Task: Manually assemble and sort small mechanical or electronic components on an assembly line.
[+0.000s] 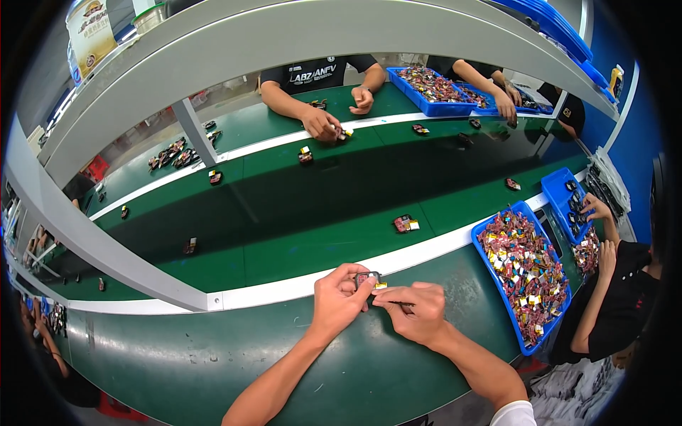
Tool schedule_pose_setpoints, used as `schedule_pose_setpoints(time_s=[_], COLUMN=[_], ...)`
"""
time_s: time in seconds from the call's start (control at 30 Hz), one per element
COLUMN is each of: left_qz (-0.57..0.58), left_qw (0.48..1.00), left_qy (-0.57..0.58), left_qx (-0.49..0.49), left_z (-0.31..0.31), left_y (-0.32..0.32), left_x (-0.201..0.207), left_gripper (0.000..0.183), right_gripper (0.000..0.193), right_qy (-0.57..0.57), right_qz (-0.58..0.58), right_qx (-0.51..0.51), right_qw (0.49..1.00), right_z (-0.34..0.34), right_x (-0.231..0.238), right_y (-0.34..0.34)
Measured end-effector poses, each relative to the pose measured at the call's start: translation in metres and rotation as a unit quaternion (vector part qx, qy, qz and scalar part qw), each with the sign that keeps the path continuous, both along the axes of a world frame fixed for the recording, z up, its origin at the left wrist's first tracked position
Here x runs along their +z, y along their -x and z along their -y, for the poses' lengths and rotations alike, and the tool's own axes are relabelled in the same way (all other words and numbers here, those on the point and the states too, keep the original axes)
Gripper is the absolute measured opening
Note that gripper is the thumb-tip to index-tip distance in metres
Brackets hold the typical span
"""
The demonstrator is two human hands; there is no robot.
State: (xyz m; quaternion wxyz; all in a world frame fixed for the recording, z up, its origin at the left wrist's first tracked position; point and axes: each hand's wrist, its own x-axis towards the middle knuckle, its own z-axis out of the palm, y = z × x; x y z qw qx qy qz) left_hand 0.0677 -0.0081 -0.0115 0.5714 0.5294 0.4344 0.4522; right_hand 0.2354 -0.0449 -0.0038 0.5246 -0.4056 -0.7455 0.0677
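Over the near bench, close to the white rail, my left hand is closed around a small black-cased electronic unit with a reddish circuit board. Its thumb lies across the unit and hides part of it. A small yellow and white piece shows at the unit's right side. My right hand pinches a thin dark tool just right of the unit. The fingers cover much of this tool, so its exact kind is unclear. Both hands are nearly touching.
A blue tray heaped with small wired boards stands to my right, a smaller blue tray beyond it. Similar units, such as one unit, lie spaced along the green conveyor belt. Co-workers sit opposite and at right. A grey post rises at left.
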Motion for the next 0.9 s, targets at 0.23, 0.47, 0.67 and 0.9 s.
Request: schedule_pose_setpoints(time_s=[0.23,0.47,0.67,0.9], left_qz=[-0.02,-0.022,-0.075,-0.06], left_qw=[0.999,0.994,0.985,0.985], left_qy=[0.008,-0.06,-0.121,-0.132], left_qx=[0.039,0.086,0.102,0.098], left_z=[0.001,0.003,0.005,0.006], left_y=[-0.003,-0.005,-0.005,-0.006], left_x=[-0.007,-0.014,-0.017,-0.012], left_gripper=[0.016,0.015,0.015,0.015], right_gripper=[0.015,0.014,0.014,0.014], right_qy=[0.008,0.011,0.02,0.032], right_qz=[0.007,-0.011,-0.022,-0.027], right_qx=[-0.002,-0.007,-0.007,-0.016], right_qw=[1.0,1.0,1.0,0.999], right_z=[-0.001,-0.003,-0.003,-0.003], right_x=[0.0,-0.004,-0.003,-0.004], right_y=[0.0,0.002,0.003,0.001])
